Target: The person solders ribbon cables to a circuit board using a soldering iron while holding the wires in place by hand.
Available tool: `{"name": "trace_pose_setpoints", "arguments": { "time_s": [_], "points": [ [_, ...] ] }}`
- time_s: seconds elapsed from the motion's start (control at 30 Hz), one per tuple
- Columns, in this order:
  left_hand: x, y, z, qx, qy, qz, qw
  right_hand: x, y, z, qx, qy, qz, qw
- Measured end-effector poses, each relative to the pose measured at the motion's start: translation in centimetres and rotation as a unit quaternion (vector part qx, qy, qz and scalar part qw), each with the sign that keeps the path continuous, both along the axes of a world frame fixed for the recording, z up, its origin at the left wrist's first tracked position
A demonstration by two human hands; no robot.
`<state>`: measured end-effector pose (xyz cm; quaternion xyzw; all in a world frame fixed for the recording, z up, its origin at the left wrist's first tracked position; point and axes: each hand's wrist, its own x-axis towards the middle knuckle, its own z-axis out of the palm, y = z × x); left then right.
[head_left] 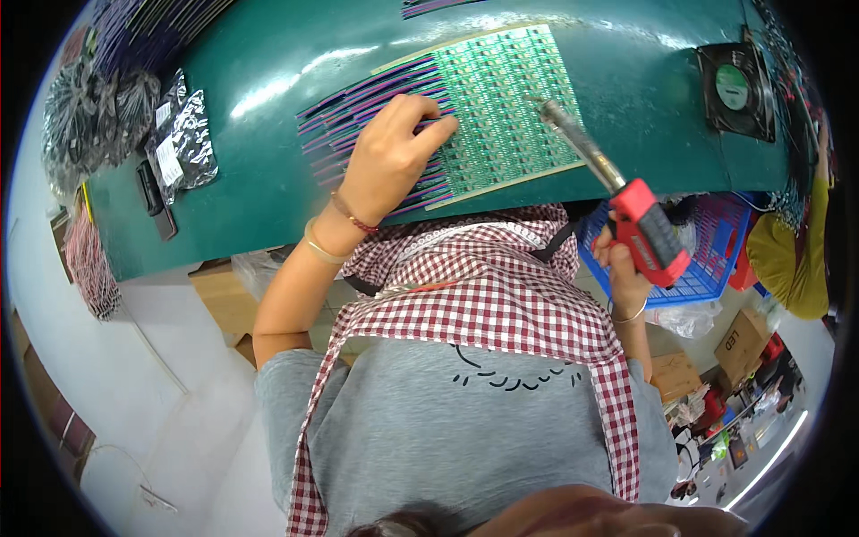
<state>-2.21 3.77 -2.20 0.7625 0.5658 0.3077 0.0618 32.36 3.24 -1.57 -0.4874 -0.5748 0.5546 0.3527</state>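
My right hand (626, 273) grips a red and black soldering gun (651, 231), its metal barrel slanting up and left over a panel of green circuit boards (510, 107). The barrel's tip is above the panel's right part. Over the panel's left part, my left hand (398, 148) has thumb and forefinger drawn together in a pinch; what they hold is too small to make out. Rows of purple, dark and pink wires (358, 103) lie along the panel's left side, partly hidden beneath my left hand and wrist.
A green table (259, 170) carries the work. Bundled wires (148, 36) and plastic bags (183, 143) are at the far left, near a dark phone-like object (157, 201). A black fan (735, 91) stands at the right. A blue basket (716, 242) is below the table's right edge.
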Motion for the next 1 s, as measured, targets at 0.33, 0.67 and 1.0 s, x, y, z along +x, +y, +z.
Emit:
{"name": "trace_pose_setpoints", "arguments": {
  "time_s": [0.33,0.67,1.0],
  "points": [
    [-0.4,0.4,-0.4,0.018,-0.016,-0.011,1.000,-3.7,0.1,0.0,0.044,-0.083,0.106,0.990],
    [-0.3,0.2,0.3,0.006,0.031,-0.008,0.999,-4.5,0.5,0.3,0.132,-0.135,0.140,0.972],
    [0.0,0.3,0.3,-0.006,0.020,-0.005,1.000,-4.6,0.4,0.2,0.133,-0.148,0.137,0.970]
  ]
}}
